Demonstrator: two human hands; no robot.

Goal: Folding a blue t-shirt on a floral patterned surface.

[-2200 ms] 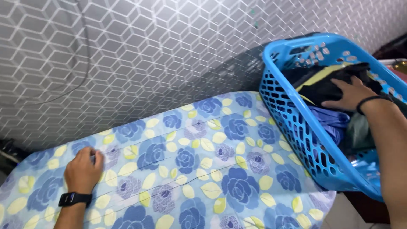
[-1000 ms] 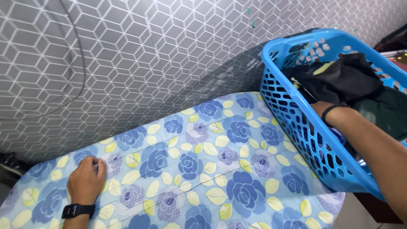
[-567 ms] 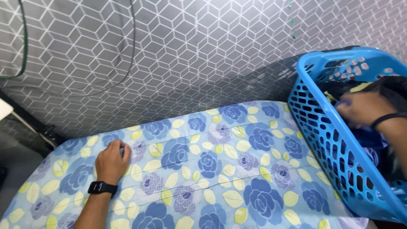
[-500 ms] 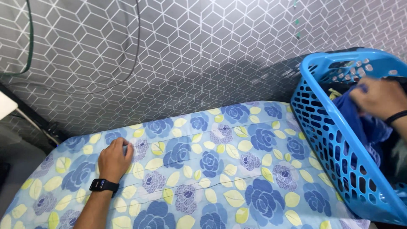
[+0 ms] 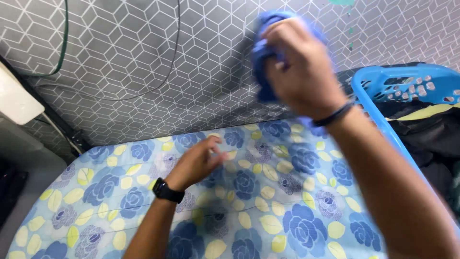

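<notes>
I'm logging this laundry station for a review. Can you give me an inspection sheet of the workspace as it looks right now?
Surface: padded board with a blue floral cover, bare of garments.
Job's things: blue cloth, bunched and blurred, raised above the board.
Clutter: blue laundry basket at the right, with dark clothes inside.
Grippers: right hand shut on the blue cloth; left hand open over the board, black watch on its wrist.
Cables: thin dark cable and green cable along the wall.
Surroundings: grey geometric wall; white object at left.

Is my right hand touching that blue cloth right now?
Touching. The head view shows the right hand raised before the wall, fingers closed around the bunched blue cloth.
</notes>
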